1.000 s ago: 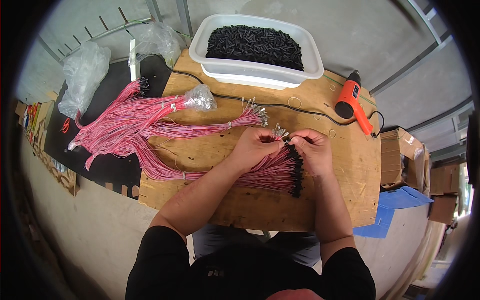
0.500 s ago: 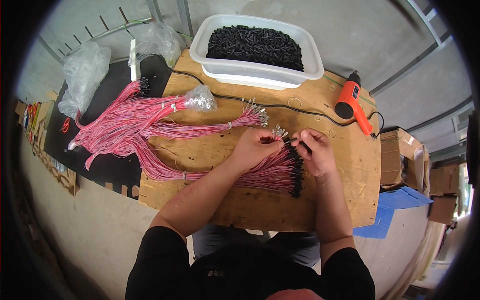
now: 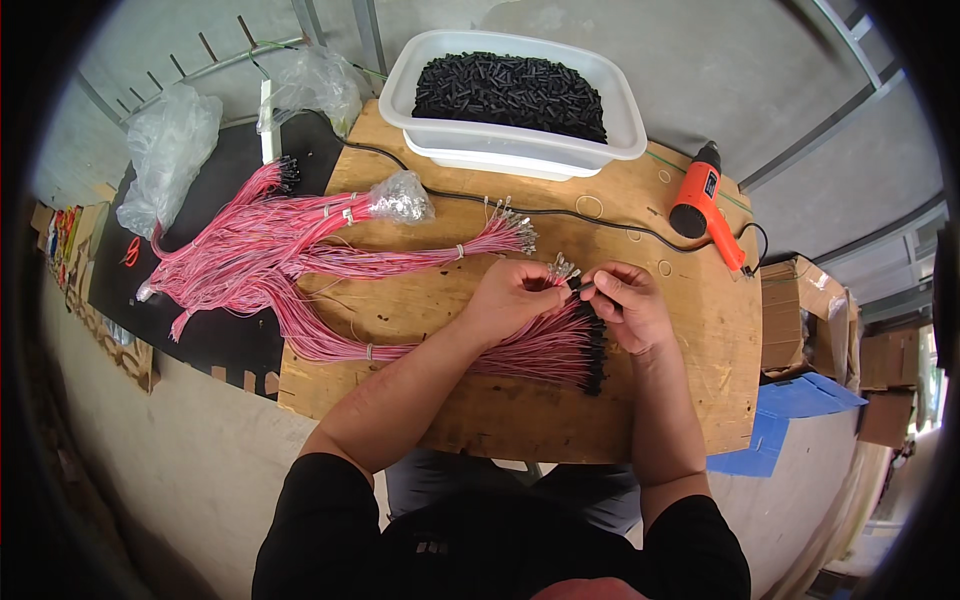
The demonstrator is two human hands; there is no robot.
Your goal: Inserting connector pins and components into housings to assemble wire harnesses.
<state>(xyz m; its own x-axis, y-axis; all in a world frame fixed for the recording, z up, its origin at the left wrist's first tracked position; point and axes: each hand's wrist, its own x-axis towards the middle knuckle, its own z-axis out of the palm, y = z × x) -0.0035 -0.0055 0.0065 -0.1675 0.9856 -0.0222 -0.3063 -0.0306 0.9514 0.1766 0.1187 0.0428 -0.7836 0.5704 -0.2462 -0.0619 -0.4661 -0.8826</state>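
My left hand is closed in a pinch on pink wires near their ends, with bare metal terminals sticking up beyond the fingers. Close beside it, my right hand pinches a small black sleeve against a wire end. Whether the sleeve sits around the terminal is too small to tell. Below both hands the bundle fans out across the table, and many of its wires end in black sleeves. Another tied bundle with uncovered metal terminals lies just behind my left hand.
A white tub of short black tubes stands at the back of the wooden table. An orange heat gun lies back right, its black cable crossing behind my hands. More pink wires and plastic bags are left.
My right hand has moved slightly left, bringing the black sleeve up to the wire end at my left fingertips. The left hand has barely moved.
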